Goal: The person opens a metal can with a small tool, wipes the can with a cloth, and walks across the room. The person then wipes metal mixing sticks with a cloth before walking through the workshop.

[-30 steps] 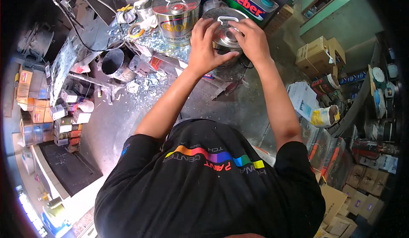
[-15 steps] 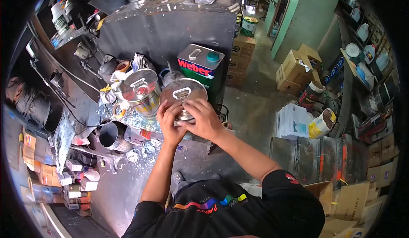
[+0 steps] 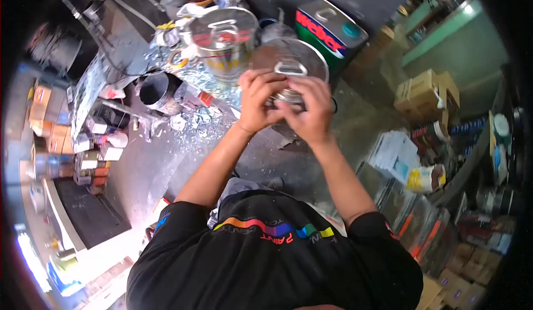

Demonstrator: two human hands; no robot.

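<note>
Covering the near part of the can [image 3: 311,60], just above the middle of the frame, the left hand [image 3: 256,98] and right hand [image 3: 312,107] blur slightly; the can's lower body is hidden behind them, and its cap [image 3: 289,94] shows only in part between the fingers. Both hands are half closed, fingers bent and thumbs close together; whether either grips the cap or only touches it, I cannot tell. The cap lies between the hands, nearer the viewer than the can's handle [image 3: 290,68]; the can's far rim reaches beyond the fingertips.

A second can [image 3: 225,41] stands to the upper left, its label too smeared to read fully; the Weber tin [image 3: 327,32] is at the upper right of the hands; a bucket [image 3: 159,92] sits left of them, its inside dark; the frame's corners are black.
</note>
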